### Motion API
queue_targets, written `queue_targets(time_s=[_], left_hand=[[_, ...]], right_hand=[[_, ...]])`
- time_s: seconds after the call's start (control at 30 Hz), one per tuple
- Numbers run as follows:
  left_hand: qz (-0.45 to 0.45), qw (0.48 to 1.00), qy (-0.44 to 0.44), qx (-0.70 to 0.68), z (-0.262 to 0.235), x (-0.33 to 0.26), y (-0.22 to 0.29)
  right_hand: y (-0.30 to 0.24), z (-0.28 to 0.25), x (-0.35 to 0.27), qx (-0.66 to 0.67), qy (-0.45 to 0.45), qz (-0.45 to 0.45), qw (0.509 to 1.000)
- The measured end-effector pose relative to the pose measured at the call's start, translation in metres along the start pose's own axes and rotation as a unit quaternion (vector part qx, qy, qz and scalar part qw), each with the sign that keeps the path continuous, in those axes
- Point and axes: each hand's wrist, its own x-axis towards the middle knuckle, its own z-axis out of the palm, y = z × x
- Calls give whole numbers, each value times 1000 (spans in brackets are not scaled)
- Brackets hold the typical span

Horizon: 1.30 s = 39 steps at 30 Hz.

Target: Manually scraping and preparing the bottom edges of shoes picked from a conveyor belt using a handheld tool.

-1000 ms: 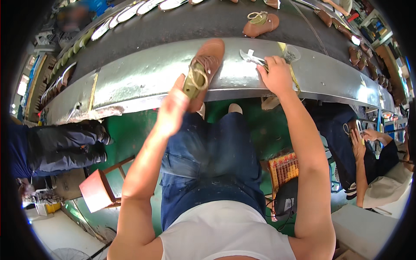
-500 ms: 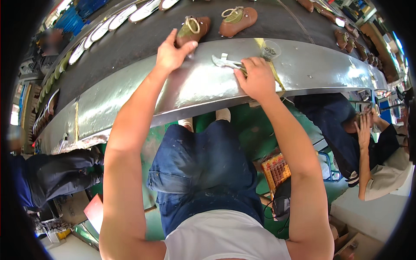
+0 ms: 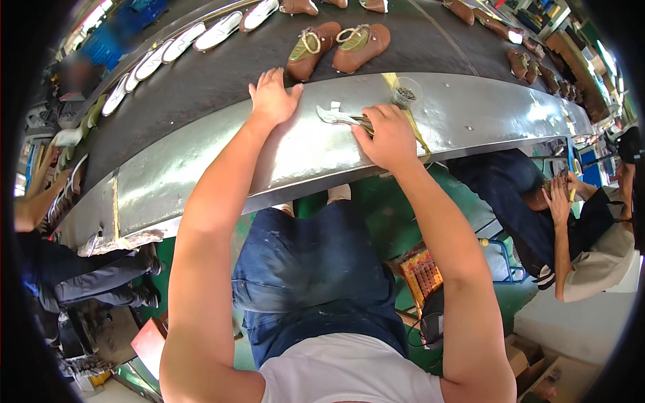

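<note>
My left hand (image 3: pixel 274 99) lies open, fingers spread forward, over the border of the dark belt and the metal edge, holding nothing. Just beyond its fingertips stands a brown shoe (image 3: pixel 310 64) with green lining and a cord loop, apart from the hand. A matching brown shoe (image 3: pixel 366 52) stands close on its right. My right hand (image 3: pixel 388 136) rests on the metal edge, closed around the handles of silver lasting pliers (image 3: pixel 330 115), whose curved head points left. The palm hides most of the handles. A clear cup (image 3: pixel 408 91) of small dark bits sits just past that hand.
The metal edge (image 3: pixel 201 144) curves along the dark belt (image 3: pixel 201 84). White soles (image 3: pixel 185 43) line the far left; more brown shoes (image 3: pixel 531 67) stand right. A seated co-worker (image 3: pixel 571 221) handles a shoe at right; another person's arm (image 3: pixel 44 195) reaches in at left.
My left hand has let go of the brown shoe and drawn back toward the metal edge. That shoe now stands closer to its match. My right hand keeps the pliers.
</note>
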Motion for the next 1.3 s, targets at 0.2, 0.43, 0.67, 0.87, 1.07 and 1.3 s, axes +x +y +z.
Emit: queue_targets(time_s=[0.2, 0.43, 0.67, 0.87, 1.07, 1.3], left_hand=[[-21, 989, -138, 55, -63, -25, -40], [-41, 993, -99, 54, -58, -24, -53], [-45, 961, -270, -30, -86, 27, -63], [-123, 988, 86, 33, -12, 185, -222], [-206, 978, -10, 20, 15, 296, -270], [-30, 905, 28, 423, -36, 313, -288]], right_hand=[[1, -3, 0, 1, 2, 0, 1000], [4, -4, 6, 3, -11, -5, 1000], [3, -23, 3, -17, -65, 0, 998], [-6, -14, 12, 8, -122, 1, 993], [-3, -23, 16, -20, -196, 19, 980], [-5, -25, 19, -24, -240, 42, 970]])
